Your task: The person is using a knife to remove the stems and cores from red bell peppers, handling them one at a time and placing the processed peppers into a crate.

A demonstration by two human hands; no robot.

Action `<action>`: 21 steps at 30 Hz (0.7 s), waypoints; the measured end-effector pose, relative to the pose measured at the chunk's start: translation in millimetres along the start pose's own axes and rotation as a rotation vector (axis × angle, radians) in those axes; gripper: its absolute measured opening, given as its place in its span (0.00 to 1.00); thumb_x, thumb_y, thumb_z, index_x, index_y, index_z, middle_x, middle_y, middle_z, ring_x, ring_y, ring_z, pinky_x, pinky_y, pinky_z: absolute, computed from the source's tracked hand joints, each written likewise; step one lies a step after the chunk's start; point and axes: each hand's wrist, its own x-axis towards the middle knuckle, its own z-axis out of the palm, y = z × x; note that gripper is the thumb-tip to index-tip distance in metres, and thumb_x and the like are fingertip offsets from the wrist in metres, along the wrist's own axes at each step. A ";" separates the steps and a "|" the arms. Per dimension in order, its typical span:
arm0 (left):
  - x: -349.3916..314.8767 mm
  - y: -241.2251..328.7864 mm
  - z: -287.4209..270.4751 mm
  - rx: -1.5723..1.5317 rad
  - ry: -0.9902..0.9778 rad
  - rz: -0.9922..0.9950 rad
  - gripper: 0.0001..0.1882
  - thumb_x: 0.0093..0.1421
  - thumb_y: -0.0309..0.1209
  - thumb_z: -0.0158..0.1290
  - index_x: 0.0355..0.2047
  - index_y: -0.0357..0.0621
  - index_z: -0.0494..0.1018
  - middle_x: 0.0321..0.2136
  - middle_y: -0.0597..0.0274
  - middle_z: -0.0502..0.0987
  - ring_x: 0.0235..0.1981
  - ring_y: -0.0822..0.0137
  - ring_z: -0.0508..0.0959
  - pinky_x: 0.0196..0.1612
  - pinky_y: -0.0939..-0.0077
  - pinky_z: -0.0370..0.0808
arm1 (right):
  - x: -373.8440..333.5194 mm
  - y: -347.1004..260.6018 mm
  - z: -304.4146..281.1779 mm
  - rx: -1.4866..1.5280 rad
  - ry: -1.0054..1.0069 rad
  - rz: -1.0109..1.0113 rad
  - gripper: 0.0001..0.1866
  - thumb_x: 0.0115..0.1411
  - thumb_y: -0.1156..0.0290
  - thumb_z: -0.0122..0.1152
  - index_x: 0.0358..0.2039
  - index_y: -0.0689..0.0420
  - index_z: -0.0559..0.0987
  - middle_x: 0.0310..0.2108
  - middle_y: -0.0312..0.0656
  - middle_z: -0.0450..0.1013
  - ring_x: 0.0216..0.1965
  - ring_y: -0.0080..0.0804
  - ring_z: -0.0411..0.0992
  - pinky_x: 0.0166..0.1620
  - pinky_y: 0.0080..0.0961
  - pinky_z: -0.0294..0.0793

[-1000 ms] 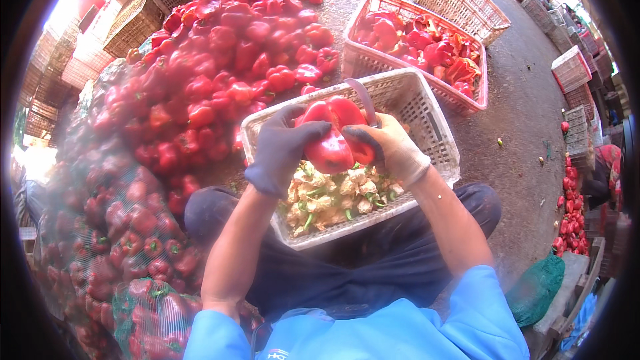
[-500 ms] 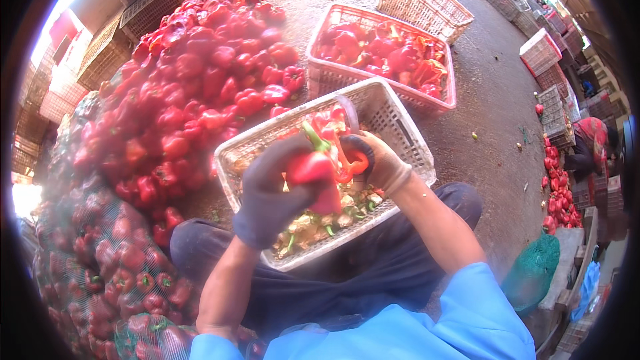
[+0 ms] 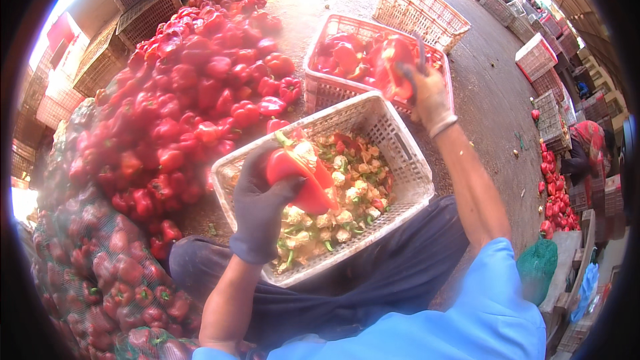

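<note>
My left hand (image 3: 260, 203), in a dark glove, grips a cut red bell pepper (image 3: 300, 183) above the near white crate (image 3: 398, 127). The pepper's green stem and pale seed core show at its open side. Beneath it, the crate holds pale seed cores with green stems (image 3: 343, 217). My right hand (image 3: 430, 97), also gloved, is over the pink crate (image 3: 333, 89) with a red bell pepper piece (image 3: 395, 67) at its fingers. A narrow grey curved blade-like tool (image 3: 420, 50) sticks up from that hand; its grip is hidden. Cut red peppers (image 3: 343, 53) lie in the pink crate.
A large heap of whole red peppers (image 3: 200, 100) lies at left, with filled mesh sacks (image 3: 120, 273) nearer me. An upright-sided crate (image 3: 427, 13) stands beyond the pink one. Far right, a person (image 3: 590, 147) bends near another pepper pile (image 3: 560, 203) and stacked crates.
My right hand has moved away from the left, up and right to the pink crate, carrying a pepper piece and the tool. My left hand still grips the remaining pepper.
</note>
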 end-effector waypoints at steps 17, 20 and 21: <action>14.2 -36.5 -25.1 -0.564 -0.124 -0.425 0.38 0.77 0.53 0.54 0.72 0.33 0.68 0.64 0.42 0.79 0.64 0.43 0.81 0.71 0.46 0.76 | -27.5 -6.3 30.6 -0.127 -0.407 0.316 0.22 0.70 0.54 0.71 0.51 0.61 0.85 0.30 0.32 0.81 0.19 0.15 0.71 0.21 0.17 0.66; 18.0 -32.8 -21.4 -0.840 -0.103 -0.582 0.34 0.78 0.58 0.51 0.56 0.33 0.79 0.51 0.42 0.86 0.51 0.48 0.88 0.59 0.49 0.85 | -58.4 -23.8 47.6 -0.295 -0.623 0.221 0.22 0.70 0.59 0.72 0.57 0.62 0.83 0.35 0.32 0.82 0.33 0.15 0.78 0.35 0.18 0.76; 20.6 -33.0 -23.0 -0.848 -0.114 -0.601 0.32 0.78 0.57 0.51 0.51 0.34 0.81 0.47 0.43 0.88 0.47 0.51 0.89 0.55 0.51 0.87 | -59.0 -14.3 48.4 -0.315 -0.631 0.223 0.22 0.70 0.61 0.72 0.57 0.62 0.83 0.38 0.33 0.82 0.37 0.15 0.78 0.39 0.19 0.78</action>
